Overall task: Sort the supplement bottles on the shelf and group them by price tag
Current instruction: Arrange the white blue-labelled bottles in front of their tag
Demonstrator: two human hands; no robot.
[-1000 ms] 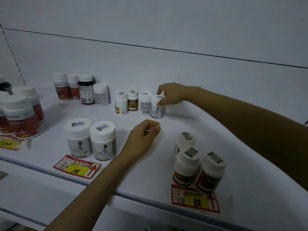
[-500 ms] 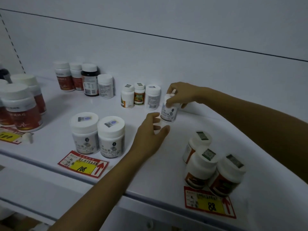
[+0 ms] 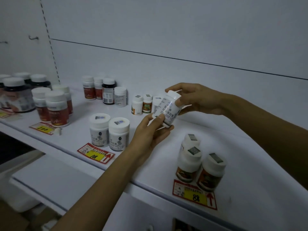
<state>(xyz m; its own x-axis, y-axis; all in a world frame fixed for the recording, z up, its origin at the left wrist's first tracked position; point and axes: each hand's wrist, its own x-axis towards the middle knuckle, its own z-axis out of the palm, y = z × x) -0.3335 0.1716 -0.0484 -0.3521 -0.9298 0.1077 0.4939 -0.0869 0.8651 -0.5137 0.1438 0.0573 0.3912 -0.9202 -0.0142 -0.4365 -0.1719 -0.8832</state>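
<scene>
1. Front edge of the shelf (image 3: 258, 172): red-yellow 88 tag (image 3: 194, 195), with 3 orange-label bottles (image 3: 189, 162) clustered just behind it, touching each other.
2. Further left, the 108 tag (image 3: 95, 153), with 2 white jars (image 3: 109, 132) side by side just behind it.
3. Left hand (image 3: 150, 132) grips the bottom end of the white bottle (image 3: 166, 109), thumb on the label, fingers curled underneath.
4. Right hand (image 3: 196, 100) pinches the cap end of the same bottle. The bottle is tilted and held in the air above the shelf, between the 108 and 88 groups, label text facing the camera.
5. Far left: 200 tag (image 3: 44, 129), with red-label bottles (image 3: 56, 109) behind it.
6. Back: 3 small bottles (image 3: 142, 105) in a row, 1 partly hidden by the held bottle. 4 rear bottles (image 3: 106, 91) stand near the wall.
</scene>
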